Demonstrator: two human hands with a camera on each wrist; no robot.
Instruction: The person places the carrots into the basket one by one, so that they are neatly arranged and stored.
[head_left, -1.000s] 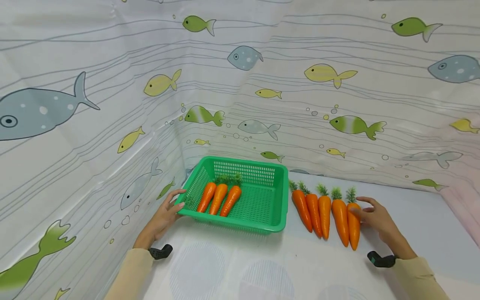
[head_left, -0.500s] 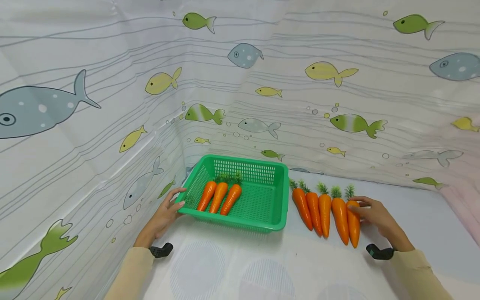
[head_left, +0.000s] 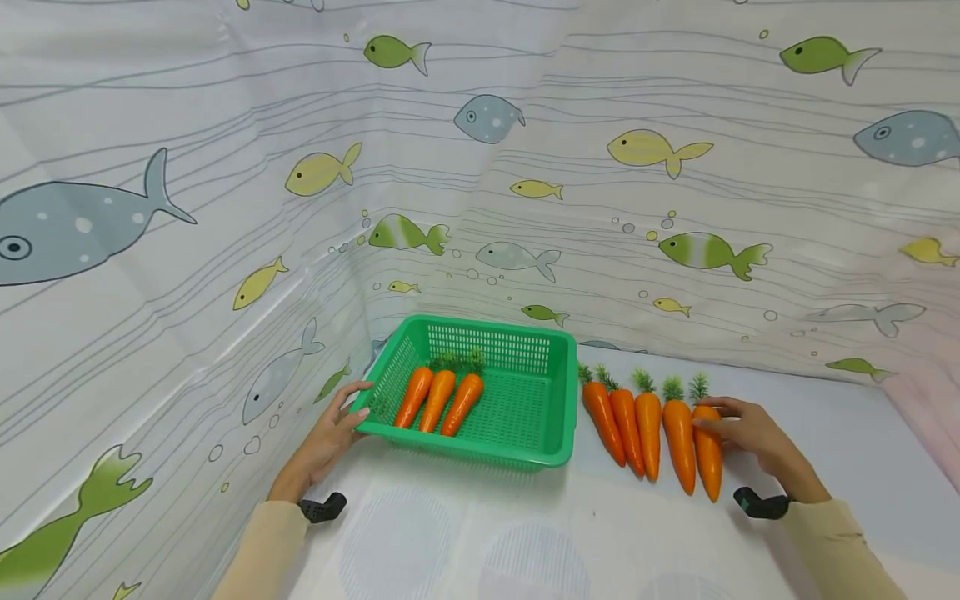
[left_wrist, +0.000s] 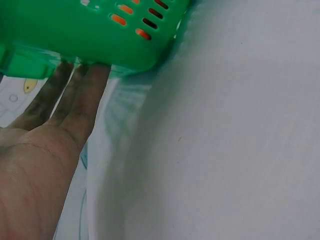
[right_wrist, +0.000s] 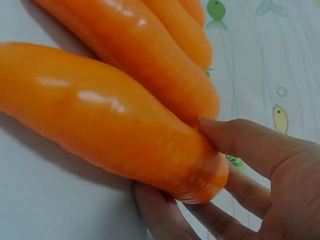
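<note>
My right hand point(head_left: 750, 429) holds the rightmost carrot point(right_wrist: 110, 115) near its leafy end. The thumb lies on its upper side and the other fingers reach round its far side. This carrot point(head_left: 708, 454) is the last of a row on the white cloth; the neighbouring carrot point(head_left: 679, 446) lies close beside it. My left hand point(head_left: 326, 437) touches the front left corner of a green basket point(head_left: 558, 408), and its straight fingers point(left_wrist: 90, 100) meet the basket's outer wall point(left_wrist: 100, 40). Three carrots point(head_left: 438, 400) with green tops lie in the basket's left half.
Several carrots point(head_left: 648, 433) lie side by side right of the basket, leafy ends away from me. A fish-patterned sheet point(head_left: 570, 208) rises behind and along the left. The white cloth point(head_left: 615, 542) spreads in front of the basket.
My right thumb and fingers have closed round the rightmost carrot, whose narrow tip has shifted slightly right, away from its neighbour. The left hand and basket stay in place.
</note>
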